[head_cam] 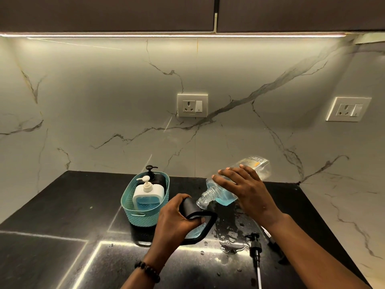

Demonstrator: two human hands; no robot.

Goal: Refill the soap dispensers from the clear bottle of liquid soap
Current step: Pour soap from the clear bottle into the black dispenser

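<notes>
My right hand (pixel 248 190) grips the clear bottle (pixel 220 195), tipped neck-down to the left with blue soap pooled near its neck. The bottle's threaded mouth touches the top of a black dispenser (pixel 201 224), which my left hand (pixel 177 220) holds tilted over the black counter. Blue soap shows through the dispenser's window. Its black pump (pixel 255 247) lies loose on the counter to the right. A white dispenser (pixel 148 196) with blue soap and a black one (pixel 155 177) behind it stand in a teal basket (pixel 133 213).
Spilled liquid (pixel 231 245) and droplets wet the counter (pixel 62 205) beside the loose pump. A marble backsplash with two wall sockets (pixel 192 105) rises behind. The counter's right end (pixel 333 236) meets marble.
</notes>
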